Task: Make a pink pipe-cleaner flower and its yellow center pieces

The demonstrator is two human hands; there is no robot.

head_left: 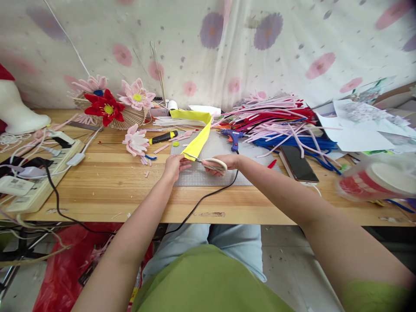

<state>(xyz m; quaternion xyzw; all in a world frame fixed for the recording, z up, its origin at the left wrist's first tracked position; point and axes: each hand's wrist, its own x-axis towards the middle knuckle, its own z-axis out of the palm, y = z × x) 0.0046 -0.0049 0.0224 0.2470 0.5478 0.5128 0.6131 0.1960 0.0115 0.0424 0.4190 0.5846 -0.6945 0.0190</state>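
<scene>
The yellow strip (202,135) is located over the grey cutting mat (191,177); its near end is pinched between the fingers of the left hand (175,167), and its far end is folded back toward the curtain. The right hand (222,164) is closed around the handles of the scissors (221,164), whose blades are set at the strip's near end. Whether the blades are parted cannot be told.

For a clean cut, the strip should be tensioned evenly, the blades squared to the intended line, and the left fingertips placed clear of the cutting path. The bend should be supported so that no twist is introduced.

Counted: one strip, one pair of scissors, one mat, one blue glue gun (233,138), one yellow-and-black knife (163,137), one phone (299,162), one cup (378,180), one red flower (96,107), and at least three pink flowers (129,143). The piled stems (273,113) cannot be counted reliably.
</scene>
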